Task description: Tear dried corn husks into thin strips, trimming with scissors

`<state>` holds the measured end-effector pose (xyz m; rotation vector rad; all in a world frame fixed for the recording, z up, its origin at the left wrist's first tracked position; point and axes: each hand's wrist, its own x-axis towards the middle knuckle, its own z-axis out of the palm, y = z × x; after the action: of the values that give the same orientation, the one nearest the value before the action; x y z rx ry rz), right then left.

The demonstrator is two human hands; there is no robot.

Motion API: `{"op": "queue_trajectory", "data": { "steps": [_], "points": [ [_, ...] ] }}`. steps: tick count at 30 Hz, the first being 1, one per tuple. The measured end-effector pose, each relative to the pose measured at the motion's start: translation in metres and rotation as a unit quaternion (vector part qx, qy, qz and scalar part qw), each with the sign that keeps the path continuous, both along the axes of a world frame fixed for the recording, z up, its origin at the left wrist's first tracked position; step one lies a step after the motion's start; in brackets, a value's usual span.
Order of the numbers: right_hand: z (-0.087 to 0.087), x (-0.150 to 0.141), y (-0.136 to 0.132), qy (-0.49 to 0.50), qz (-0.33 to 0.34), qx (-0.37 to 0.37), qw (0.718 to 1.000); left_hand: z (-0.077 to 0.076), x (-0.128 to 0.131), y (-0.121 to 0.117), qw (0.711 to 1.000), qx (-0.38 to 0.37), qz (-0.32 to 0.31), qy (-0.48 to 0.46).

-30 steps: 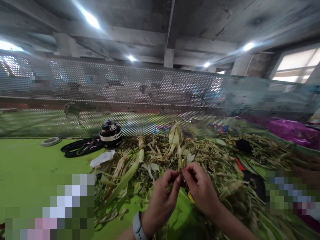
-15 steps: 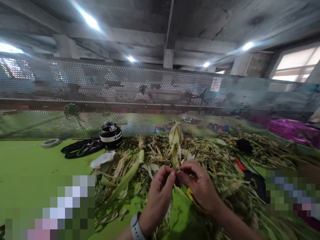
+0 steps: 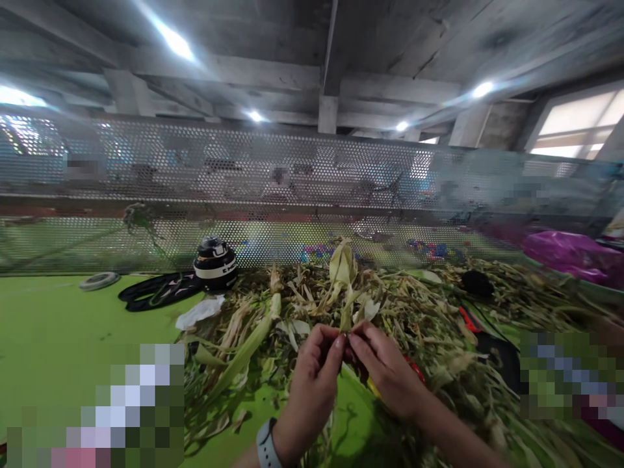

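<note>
My left hand (image 3: 314, 383) is pinched narrow, thumb to fingers, on the lower end of a corn husk (image 3: 346, 317); my right hand (image 3: 392, 377) pinches there too, tips almost meeting. The husk rises beyond my fingertips, against the leaf pile (image 3: 414, 302) on the green table (image 3: 53, 318). Exact grip partly hidden.

Near: 2 bare hands, L hand (image 3: 312, 387) + R hand (image 3: 392, 377); 1 wht wrist strap (image 3: 268, 444)
Far L: 1 blk/wht round jar (image 3: 214, 265), 1 flat grey ring (image 3: 99, 285), 1 crumpled wht sheet (image 3: 199, 312); far R: 1 purple plastic bag (image 3: 568, 250).
</note>
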<state>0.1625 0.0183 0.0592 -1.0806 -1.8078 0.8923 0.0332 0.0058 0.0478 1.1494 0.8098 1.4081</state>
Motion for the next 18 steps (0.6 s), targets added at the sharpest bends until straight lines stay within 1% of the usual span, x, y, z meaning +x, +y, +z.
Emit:
{"op": "queue_trajectory", "data": {
  "steps": [2,6,9,14,16,18],
  "points": [
    [-0.0016,-0.0008,0.0002,0.015,-0.004,-0.007,1.000,0.0004,0.0005,-0.0003,1.000,-0.006,-0.003,-0.004],
    [-0.0031,-0.0012,0.0002,0.014,-0.008,0.005,1.000,0.0007,0.0003,-0.0003,1.000,-0.018,-0.016,-0.009],
    [-0.0031,-0.0006,0.0009,0.001,-0.015,0.005,1.000,0.0003,0.0002,0.0009,0.998,-0.042,-0.029,-0.039],
    [-0.0028,0.0013,0.0025,-0.016,-0.013,0.027,0.999,0.0012,0.0000,0.0019,0.987,-0.115,-0.045,-0.101],
    [-0.0030,0.0017,0.0027,-0.010,-0.004,0.027,1.000,0.0017,-0.0006,0.0016,0.983,-0.129,-0.052,-0.121],
    [-0.0030,0.0013,0.0026,0.013,0.001,0.017,1.000,0.0018,-0.0016,0.0015,0.982,-0.126,-0.056,-0.126]
  ]
}}
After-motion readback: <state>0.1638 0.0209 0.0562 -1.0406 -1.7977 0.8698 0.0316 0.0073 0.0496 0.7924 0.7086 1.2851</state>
